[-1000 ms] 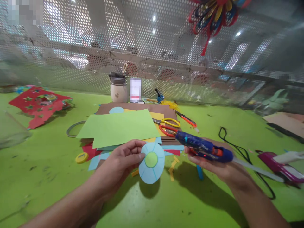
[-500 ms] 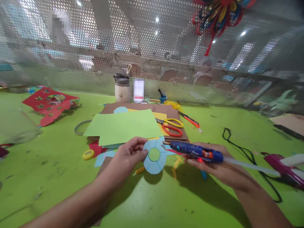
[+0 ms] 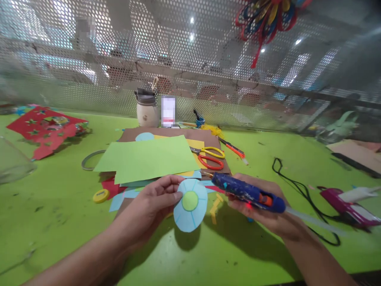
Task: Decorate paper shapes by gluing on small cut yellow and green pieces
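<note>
L hand pinches blue paper disc by its L edge, thumb on front; disc is held up above green table, its face toward cam; green circle sits in ctr w/ darker blue lines running out to the rim; R hand is wrapped round blue glue gun, nozzle pointing L, toward disc's upper R edge; tip is nr that edge, looks apart; small red light shows at gun's underside; pale glue stick pokes out the back end; bent yellow strip lies on table btw the hands; behind disc, stack of paper w/ lt green sheets on top, brown sheets underneath; scissors w/ one yellow + one red handle rest on stack's R part; cutter just R of stack; yellow round item L of L hand, nr red paper; magenta glue gun far R; bottle at back, beside blurred upright screen.
</note>
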Demonstrator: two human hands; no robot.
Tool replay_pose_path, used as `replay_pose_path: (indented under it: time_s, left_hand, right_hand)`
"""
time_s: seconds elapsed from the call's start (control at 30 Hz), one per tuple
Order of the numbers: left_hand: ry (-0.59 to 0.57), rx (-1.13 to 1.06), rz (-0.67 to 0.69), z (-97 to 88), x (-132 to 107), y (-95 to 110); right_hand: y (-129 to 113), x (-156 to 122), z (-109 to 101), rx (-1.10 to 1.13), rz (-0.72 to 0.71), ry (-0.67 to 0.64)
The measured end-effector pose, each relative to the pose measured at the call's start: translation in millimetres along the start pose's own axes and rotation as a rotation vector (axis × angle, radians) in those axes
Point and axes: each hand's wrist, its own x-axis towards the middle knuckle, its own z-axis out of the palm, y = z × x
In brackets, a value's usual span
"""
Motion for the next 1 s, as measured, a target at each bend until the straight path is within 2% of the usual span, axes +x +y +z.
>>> replay_pose_path:
  time_s: [0.23,0.43,0.53,0.67,0.87,1.0]
  left_hand:
    - [0.017,0.011,0.050,-3.7,-0.4,1.3]
    - [-0.022,0.055,0.041,-0.8,-0.7,-4.3]
    - [-0.035,0.104,0.037,1.7,-0.9,-7.1]
    - [-0.063,0.119,0.036,4.8,-1.8,-10.1]
    - [-0.236,0.006,-0.055,7.1,-4.5,-12.7]
    - [-0.322,-0.081,-0.105,7.5,-4.6,-19.0]
  right_hand:
    - [-5.6,1.2,-12.9,0.090,0.034,-0.029]
    - [-2.9,1.9,1.5,0.047,0.059,0.089]
    - [-1.2,2.5,11.1,0.036,0.055,0.102]
    - [-3.0,5.3,21.3,0.089,0.056,0.059]
    - [-11.8,12.9,25.6,0.268,-0.060,-0.102]
    - [-18.1,17.8,23.4,0.171,-0.082,-0.185]
